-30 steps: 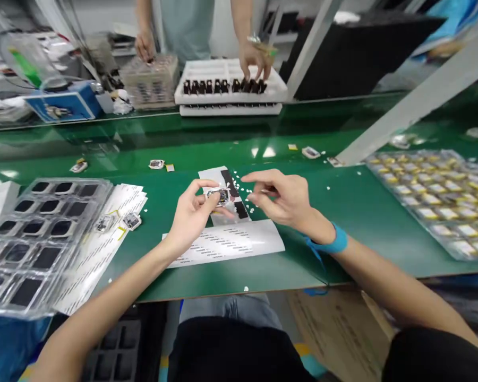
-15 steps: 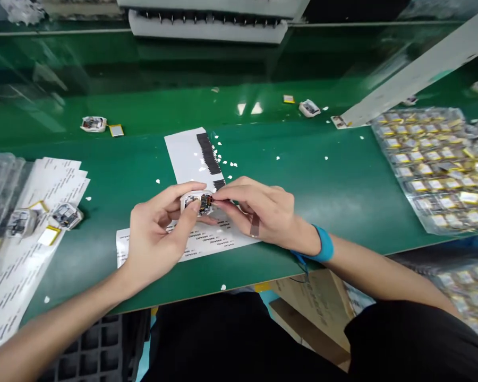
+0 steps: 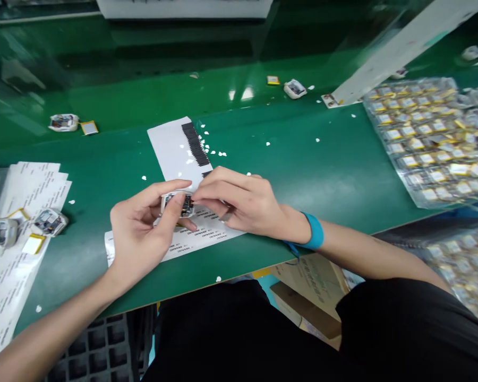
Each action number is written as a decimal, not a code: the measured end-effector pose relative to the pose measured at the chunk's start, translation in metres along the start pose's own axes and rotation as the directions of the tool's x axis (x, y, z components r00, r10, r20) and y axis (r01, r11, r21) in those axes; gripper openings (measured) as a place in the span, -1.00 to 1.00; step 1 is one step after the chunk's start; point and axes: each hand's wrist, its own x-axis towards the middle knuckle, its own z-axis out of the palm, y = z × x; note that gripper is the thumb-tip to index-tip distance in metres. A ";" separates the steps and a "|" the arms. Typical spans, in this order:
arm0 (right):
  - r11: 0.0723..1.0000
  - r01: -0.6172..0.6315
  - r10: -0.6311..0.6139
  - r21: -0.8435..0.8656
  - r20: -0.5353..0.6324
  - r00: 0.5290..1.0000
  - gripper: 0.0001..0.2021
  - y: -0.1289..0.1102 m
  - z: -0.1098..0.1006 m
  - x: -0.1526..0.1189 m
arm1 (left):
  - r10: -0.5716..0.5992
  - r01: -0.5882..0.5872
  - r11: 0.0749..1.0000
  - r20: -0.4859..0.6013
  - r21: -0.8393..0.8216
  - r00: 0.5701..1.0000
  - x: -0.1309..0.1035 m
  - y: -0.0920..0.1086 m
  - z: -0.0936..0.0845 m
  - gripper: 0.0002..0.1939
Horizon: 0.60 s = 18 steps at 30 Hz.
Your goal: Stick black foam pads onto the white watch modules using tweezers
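Observation:
A small white housing with a circuit board inside [image 3: 187, 204] is held between the thumb and fingers of my left hand [image 3: 147, 220]. My right hand [image 3: 242, 201] is pinched at the housing's right edge; whatever its fingertips hold is too small to make out. A blue band circles my right wrist. Beneath the hands lies a printed white sheet [image 3: 215, 231]. Just behind them, a white sheet [image 3: 165, 148] carries a row of black strips [image 3: 195, 144], with small white bits scattered beside it.
Open housings with yellow-edged batteries lie at the left on printed sheets [image 3: 8, 286] and at the back left [image 3: 63, 122]. Another housing [image 3: 295, 89] is at the back. Clear trays of batteries [image 3: 426, 143] fill the right side, by a white post [image 3: 402, 53].
The view has shifted, so most of the bench appears lower-left to higher up in the frame. My right fingers have curled closer over the housing, which stays in my left hand.

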 end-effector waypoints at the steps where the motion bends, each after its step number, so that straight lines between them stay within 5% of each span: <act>1: 0.999 -0.013 0.013 0.046 0.004 1.000 -0.94 0.001 0.001 0.001 | 0.014 -0.014 1.000 -0.013 0.016 1.000 0.001 -0.002 -0.001 -0.90; 9: 0.984 -0.032 0.030 0.173 0.009 0.999 -0.91 0.002 -0.003 0.005 | 0.314 -0.290 0.907 -0.032 0.305 0.949 0.004 -0.010 -0.004 -0.87; 15: 0.988 -0.078 0.085 0.132 -0.053 0.995 -0.99 -0.003 0.000 0.004 | 0.186 -0.194 0.975 0.084 0.105 0.979 0.008 0.001 -0.005 -0.90; 18: 0.993 -0.044 0.055 0.108 -0.099 0.994 -0.94 0.000 0.000 0.004 | 0.056 -0.054 0.998 0.128 -0.022 0.990 0.009 0.005 -0.006 -0.93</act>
